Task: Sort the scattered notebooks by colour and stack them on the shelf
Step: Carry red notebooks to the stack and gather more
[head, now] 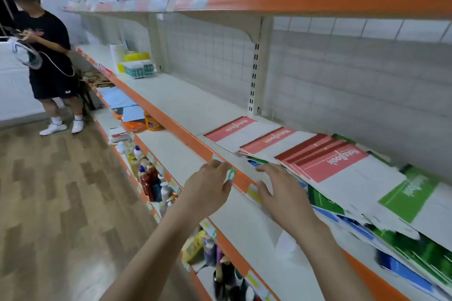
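Red-banded notebooks [327, 164] with their covers showing: at least three; further red edges fanned beneath the third, number uncertain. Green-banded notebooks [408, 193]: one fully showing; others partly buried, uncountable. Blue notebooks [401, 269]: edges only, uncountable. Hands: two, left hand [208, 190] and right hand [281, 190]. Bystander [49, 51]: one.

Shelf [195, 105]: notebooks [330, 161] lie overlapped in a loose spread on its right part, running from mid-shelf to the right edge. Boxes [137, 66] stand at its far left end, by the back wall. Left hand [208, 188] at the shelf's front lip; right hand [278, 190] just right of it, over the near edge of the notebooks. Bottles [151, 178] on a lower shelf, below and left. Person [49, 56] stands on the floor at far left.
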### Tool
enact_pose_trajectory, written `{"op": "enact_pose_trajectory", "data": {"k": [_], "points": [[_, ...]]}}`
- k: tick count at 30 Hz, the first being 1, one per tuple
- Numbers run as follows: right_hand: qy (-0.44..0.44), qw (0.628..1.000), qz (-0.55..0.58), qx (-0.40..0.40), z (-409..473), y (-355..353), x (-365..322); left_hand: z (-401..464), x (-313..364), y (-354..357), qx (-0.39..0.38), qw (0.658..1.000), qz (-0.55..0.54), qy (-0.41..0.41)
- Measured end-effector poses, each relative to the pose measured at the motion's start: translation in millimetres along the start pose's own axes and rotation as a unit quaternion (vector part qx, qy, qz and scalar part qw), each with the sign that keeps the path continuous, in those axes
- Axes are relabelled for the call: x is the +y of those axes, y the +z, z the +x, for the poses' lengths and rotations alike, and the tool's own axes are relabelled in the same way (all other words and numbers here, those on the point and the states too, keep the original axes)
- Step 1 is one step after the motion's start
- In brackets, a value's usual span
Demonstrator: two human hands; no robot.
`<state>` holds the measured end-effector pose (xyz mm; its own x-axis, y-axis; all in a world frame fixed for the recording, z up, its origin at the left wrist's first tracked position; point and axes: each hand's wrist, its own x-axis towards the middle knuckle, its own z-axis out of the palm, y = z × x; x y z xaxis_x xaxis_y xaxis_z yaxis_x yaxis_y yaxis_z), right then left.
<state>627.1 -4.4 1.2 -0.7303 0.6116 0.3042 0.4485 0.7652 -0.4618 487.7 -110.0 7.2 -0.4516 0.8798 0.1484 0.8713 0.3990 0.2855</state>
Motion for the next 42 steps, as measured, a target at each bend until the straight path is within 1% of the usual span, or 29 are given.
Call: {"op": "enact_pose_trajectory", "data": {"k": [5, 9, 13, 15, 19, 26, 31, 34, 42], "points": [[0.026, 0.998, -0.035, 0.04, 43, -4, 8, 62, -2, -2, 0.005, 0.999, -0.003, 0.048], [0.054, 0.995, -0.057, 0.063, 62, -20, 21, 105, 16, 3, -0.004, 0.994, -0.014, 0.108], [0.104, 0.986, -0.084, 0.098, 62, -37, 43, 139, 44, 16, 0.001, 0.984, -0.018, 0.177], [0.139, 0.978, -0.1, 0.119, 56, -46, 54, 149, 58, 23, -0.009, 0.977, -0.035, 0.21], [0.201, 0.963, -0.126, 0.128, 38, -61, 72, 166, 90, 37, -0.02, 0.963, -0.056, 0.264], [0.284, 0.937, -0.152, 0.134, 8, -79, 92, 182, 121, 48, -0.015, 0.959, -0.061, 0.277], [0.299, 0.933, -0.154, 0.129, 7, -74, 93, 187, 129, 56, -0.018, 0.954, -0.065, 0.291], [0.306, 0.93, -0.151, 0.135, 11, -70, 91, 194, 126, 57, -0.033, 0.952, -0.069, 0.296], [0.339, 0.911, -0.161, 0.169, 37, -57, 81, 217, 109, 52, -0.08, 0.924, -0.093, 0.363]]}}
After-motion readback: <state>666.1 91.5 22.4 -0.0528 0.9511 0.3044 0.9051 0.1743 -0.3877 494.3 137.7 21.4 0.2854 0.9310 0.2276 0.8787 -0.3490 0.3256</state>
